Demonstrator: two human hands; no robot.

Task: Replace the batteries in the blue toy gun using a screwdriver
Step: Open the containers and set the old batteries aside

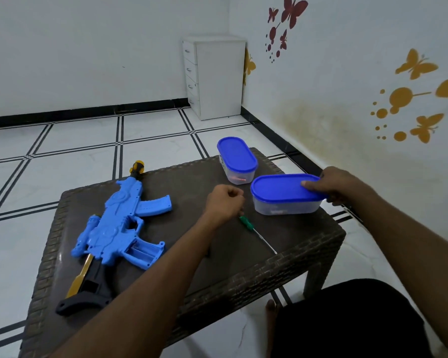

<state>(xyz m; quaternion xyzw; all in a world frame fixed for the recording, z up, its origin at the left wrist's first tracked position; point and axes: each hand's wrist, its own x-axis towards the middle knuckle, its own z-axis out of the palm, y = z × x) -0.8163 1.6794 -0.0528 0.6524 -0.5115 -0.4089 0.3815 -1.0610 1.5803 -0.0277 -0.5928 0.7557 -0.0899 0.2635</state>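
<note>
The blue toy gun (119, 226) lies on the left half of the dark brown table (303, 244), its battery bay in the grip open and facing up. A green-handled screwdriver (254, 229) lies near the table's middle, tip toward the front edge. My left hand (224, 202) hovers just above the screwdriver's handle with fingers curled; whether it holds anything is hidden. My right hand (339, 186) grips the right end of the near blue-lidded clear container (282, 195), thumb on the lid.
A second blue-lidded clear container (237, 160) stands at the table's far edge with something orange inside. A white drawer cabinet (215, 77) is in the room's corner. My dark-clothed knee (347, 319) is at the table's front right.
</note>
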